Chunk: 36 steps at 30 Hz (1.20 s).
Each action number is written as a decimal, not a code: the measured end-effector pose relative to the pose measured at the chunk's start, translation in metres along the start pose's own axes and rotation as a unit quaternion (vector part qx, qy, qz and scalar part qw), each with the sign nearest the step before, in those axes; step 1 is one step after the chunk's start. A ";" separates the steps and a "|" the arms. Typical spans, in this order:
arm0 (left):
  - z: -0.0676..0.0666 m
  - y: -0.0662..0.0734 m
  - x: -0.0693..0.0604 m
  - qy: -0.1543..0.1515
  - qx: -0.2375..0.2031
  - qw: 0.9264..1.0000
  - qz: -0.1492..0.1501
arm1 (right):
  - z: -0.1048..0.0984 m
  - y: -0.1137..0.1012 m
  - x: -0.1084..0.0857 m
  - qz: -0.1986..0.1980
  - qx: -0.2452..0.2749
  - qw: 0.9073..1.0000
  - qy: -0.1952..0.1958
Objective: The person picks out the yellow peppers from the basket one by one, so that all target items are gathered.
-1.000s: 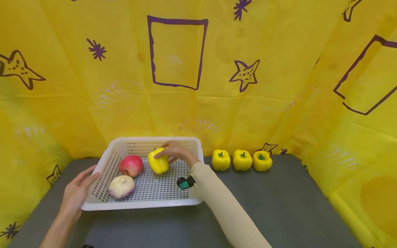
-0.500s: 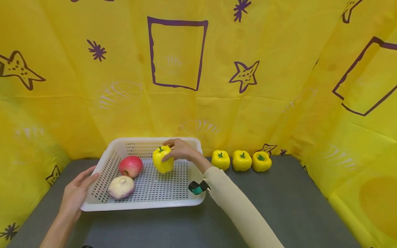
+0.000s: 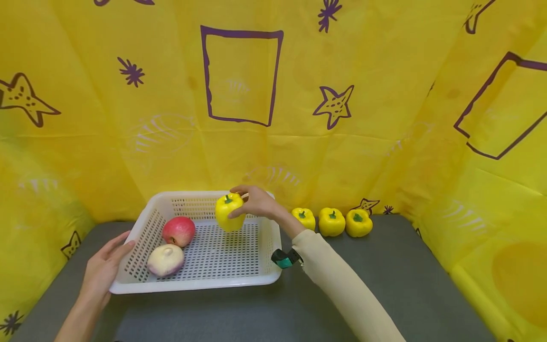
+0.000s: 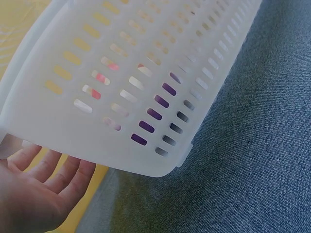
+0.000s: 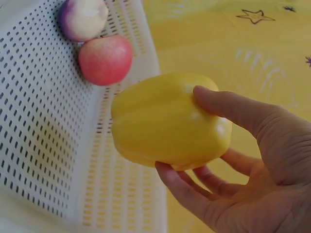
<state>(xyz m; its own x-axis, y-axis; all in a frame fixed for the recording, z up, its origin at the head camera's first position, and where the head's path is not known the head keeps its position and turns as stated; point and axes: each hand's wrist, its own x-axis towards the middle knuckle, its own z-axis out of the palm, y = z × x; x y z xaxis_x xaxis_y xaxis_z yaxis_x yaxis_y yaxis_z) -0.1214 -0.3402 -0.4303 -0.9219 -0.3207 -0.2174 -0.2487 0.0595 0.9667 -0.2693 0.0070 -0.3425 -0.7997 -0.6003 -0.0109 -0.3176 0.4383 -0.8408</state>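
My right hand (image 3: 259, 202) pinches a yellow bell pepper (image 3: 229, 212) between thumb and fingers, above the back right part of a white plastic basket (image 3: 192, 286). In the right wrist view the pepper (image 5: 160, 121) hangs over the basket's perforated wall. At the basket's left side, my left hand (image 3: 102, 266) grips the rim, with curled fingers (image 4: 73, 184) showing below it in the left wrist view. Inside the basket lie a red apple (image 3: 179, 231) and, touching or close to it, a white and purple turnip (image 3: 165, 260).
Three yellow bell peppers stand in a row right of the basket: a left one (image 3: 304, 218), partly behind the right arm, a middle one (image 3: 331, 222) and a right one (image 3: 359, 223). A yellow patterned cloth (image 3: 239, 156) rises behind the grey table (image 3: 384, 285).
My right hand has lifted the bell pepper and carried it to the right, from low in the basket towards its back right. My left hand stays on the rim.
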 end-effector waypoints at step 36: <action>0.001 -0.001 -0.001 0.006 -0.009 1.000 0.010 | -0.074 0.031 -0.051 -0.029 0.011 0.998 0.063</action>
<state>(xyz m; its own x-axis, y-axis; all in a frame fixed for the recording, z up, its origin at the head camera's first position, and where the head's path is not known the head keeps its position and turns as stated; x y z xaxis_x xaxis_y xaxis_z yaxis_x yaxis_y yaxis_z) -0.1208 -0.3391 -0.4309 -0.9231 -0.3309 -0.1960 -0.2240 0.0484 0.9734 -0.2756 0.1006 -0.3276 -0.8390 -0.5339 0.1051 -0.3543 0.3893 -0.8503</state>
